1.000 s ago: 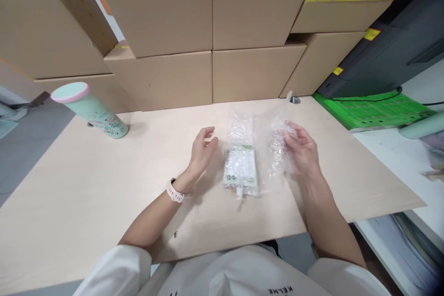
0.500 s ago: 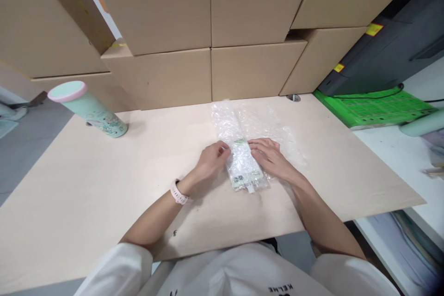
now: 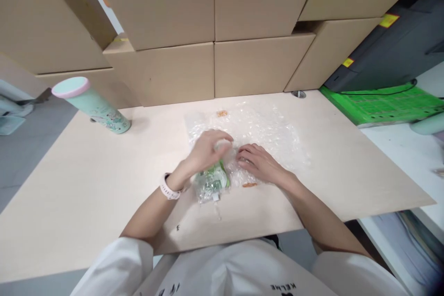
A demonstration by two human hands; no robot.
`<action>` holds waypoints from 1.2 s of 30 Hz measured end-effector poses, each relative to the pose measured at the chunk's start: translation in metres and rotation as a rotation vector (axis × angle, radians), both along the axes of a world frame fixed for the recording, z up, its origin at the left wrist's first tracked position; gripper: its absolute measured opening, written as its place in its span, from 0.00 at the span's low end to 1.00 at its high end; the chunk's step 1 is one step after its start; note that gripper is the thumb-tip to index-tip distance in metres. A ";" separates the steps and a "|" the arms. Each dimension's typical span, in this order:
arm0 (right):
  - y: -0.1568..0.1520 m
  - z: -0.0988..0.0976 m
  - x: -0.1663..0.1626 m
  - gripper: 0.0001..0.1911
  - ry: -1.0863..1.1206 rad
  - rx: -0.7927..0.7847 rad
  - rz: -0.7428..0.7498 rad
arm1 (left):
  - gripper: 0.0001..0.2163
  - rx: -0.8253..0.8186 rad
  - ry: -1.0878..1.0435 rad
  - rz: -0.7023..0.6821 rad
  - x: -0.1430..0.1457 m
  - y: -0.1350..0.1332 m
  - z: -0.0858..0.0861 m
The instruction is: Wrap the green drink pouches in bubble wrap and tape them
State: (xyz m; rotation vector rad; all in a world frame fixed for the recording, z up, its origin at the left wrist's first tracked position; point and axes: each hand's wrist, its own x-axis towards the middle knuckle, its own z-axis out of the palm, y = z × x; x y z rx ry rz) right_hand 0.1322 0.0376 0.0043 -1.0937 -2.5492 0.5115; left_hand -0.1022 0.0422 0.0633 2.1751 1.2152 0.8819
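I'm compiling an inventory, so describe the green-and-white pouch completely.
The green-and-white pouch looks glossy beneath shiny clear wrap. It seems to lie on the table, its white cap pointing toward the near edge. The left grip hides its far end; whether they touch is unclear.

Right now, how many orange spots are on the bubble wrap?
2: one orange spot near the far edge of the bubble wrap, another orange spot at its near edge, beside the right hand. More could be hidden.
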 end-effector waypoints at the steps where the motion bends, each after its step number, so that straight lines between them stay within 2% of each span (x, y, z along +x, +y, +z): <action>1: 0.001 0.000 0.000 0.15 -0.047 0.024 -0.016 | 0.06 -0.011 0.141 -0.120 0.008 -0.004 -0.005; 4: 0.003 0.007 0.006 0.16 -0.147 0.061 -0.076 | 0.08 -0.016 0.387 -0.272 0.022 -0.014 -0.015; 8: 0.006 0.017 0.023 0.20 -0.231 0.035 -0.197 | 0.09 0.005 0.390 -0.327 0.023 -0.019 -0.010; 12: 0.010 0.018 0.039 0.20 -0.369 0.093 -0.472 | 0.09 0.016 0.454 -0.256 0.009 -0.022 -0.006; 14: 0.011 0.018 0.041 0.22 -0.387 0.174 -0.619 | 0.09 -0.012 0.476 -0.193 -0.005 -0.025 -0.010; 16: 0.009 0.020 0.037 0.24 -0.332 0.186 -0.675 | 0.08 -0.047 0.479 -0.160 -0.021 -0.030 -0.018; 18: 0.006 0.020 0.028 0.24 -0.251 0.078 -0.604 | 0.05 -0.065 0.470 -0.156 -0.035 -0.037 -0.028; 21: 0.002 0.016 0.013 0.20 -0.142 -0.097 -0.487 | 0.08 -0.042 0.439 -0.136 -0.043 -0.049 -0.042; 24: 0.000 0.007 0.004 0.18 0.005 -0.221 -0.522 | 0.10 -0.008 0.407 -0.091 -0.041 -0.055 -0.053; 27: -0.002 0.003 -0.001 0.19 0.352 -0.471 -0.482 | 0.10 0.000 0.378 -0.087 -0.039 -0.057 -0.060; 29: -0.005 0.007 -0.005 0.20 0.642 -0.678 -0.420 | 0.09 0.017 0.337 -0.071 -0.039 -0.059 -0.065; 32: -0.010 0.023 -0.013 0.23 0.964 -0.923 -0.389 | 0.09 0.097 0.216 0.125 -0.040 -0.063 -0.072; 34: -0.011 0.031 -0.022 0.23 1.106 -1.005 -0.398 | 0.12 0.113 0.139 0.310 -0.043 -0.064 -0.075; 36: -0.013 0.030 -0.033 0.23 1.176 -1.039 -0.411 | 0.15 0.030 0.099 0.420 -0.047 -0.064 -0.075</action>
